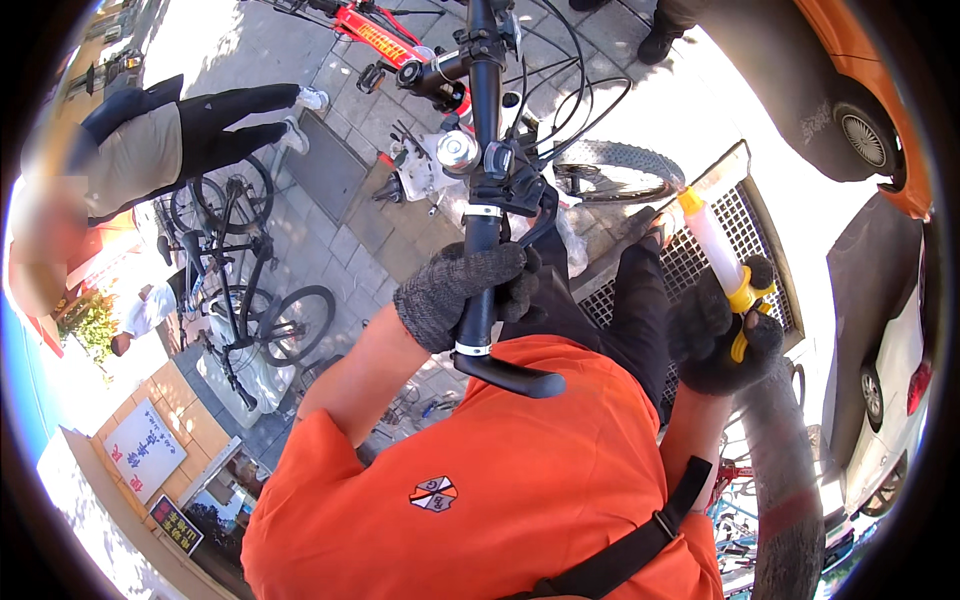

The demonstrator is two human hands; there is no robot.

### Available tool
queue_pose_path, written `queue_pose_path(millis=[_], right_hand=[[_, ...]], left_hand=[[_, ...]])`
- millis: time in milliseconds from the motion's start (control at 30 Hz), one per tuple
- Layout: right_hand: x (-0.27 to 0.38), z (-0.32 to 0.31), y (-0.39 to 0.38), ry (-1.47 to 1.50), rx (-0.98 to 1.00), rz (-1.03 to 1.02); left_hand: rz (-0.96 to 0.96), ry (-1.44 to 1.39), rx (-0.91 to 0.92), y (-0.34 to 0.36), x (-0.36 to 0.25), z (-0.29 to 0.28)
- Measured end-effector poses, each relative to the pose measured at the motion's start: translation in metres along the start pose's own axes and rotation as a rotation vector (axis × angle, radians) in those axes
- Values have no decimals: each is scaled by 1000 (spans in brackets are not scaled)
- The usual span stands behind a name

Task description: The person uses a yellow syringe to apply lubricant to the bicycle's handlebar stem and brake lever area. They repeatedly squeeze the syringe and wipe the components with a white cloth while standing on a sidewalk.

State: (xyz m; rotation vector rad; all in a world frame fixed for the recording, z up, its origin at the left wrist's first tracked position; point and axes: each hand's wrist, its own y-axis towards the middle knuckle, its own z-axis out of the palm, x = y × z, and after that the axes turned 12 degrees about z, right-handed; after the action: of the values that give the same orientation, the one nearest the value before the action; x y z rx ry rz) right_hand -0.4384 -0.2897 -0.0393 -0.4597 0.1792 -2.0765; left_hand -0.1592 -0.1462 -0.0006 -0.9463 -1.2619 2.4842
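Note:
My left hand (455,292), in a dark grey knit glove, is wrapped round the black grip of a bicycle handlebar (486,90). A silver bell (457,151) and a brake lever (543,218) sit farther along the bar. The bicycle's red frame (380,40) shows at the top. Off to the right, my gloved right hand (730,340) is closed on the yellow handle of a pale, see-through tube with yellow ends (713,235). The tube's yellow tip points toward the bicycle tyre (625,158), beside it in the picture. Whether tip and tyre touch, I cannot tell.
A metal drain grate (740,235) lies by my legs. Clear plastic and loose parts (412,165) lie on the paving. Other bicycles (240,270) and a walking person (200,135) are at left. Orange (890,100) and white (885,385) cars and a trunk-like post (785,480) are at right.

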Motion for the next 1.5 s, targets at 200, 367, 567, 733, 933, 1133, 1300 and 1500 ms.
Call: queue_pose_path(millis=[200,367,567,733,933,1133,1300,1500], right_hand=[[5,10,3,0,95,131],[-3,28,4,-30,138,209],[-35,59,5,-157,187,211],[-72,85,10,-270,235,262],[-118,108,21,-303,249,297],[-156,144,34,-361,323,377],[-156,156,44,-461,357,411],[-140,162,55,-435,369,436]], left_hand=[[-99,982,-174,-28,-48,-22],[181,1440,-126,-33,-54,-97],[197,1693,-30,-49,-79,-151],[652,1904,-136,-58,-78,-212],[348,2069,-59,-72,-112,-227],[574,2115,10,-72,-120,-242],[680,2072,7,-61,-122,-249],[678,2118,-30,-67,-122,-250]])
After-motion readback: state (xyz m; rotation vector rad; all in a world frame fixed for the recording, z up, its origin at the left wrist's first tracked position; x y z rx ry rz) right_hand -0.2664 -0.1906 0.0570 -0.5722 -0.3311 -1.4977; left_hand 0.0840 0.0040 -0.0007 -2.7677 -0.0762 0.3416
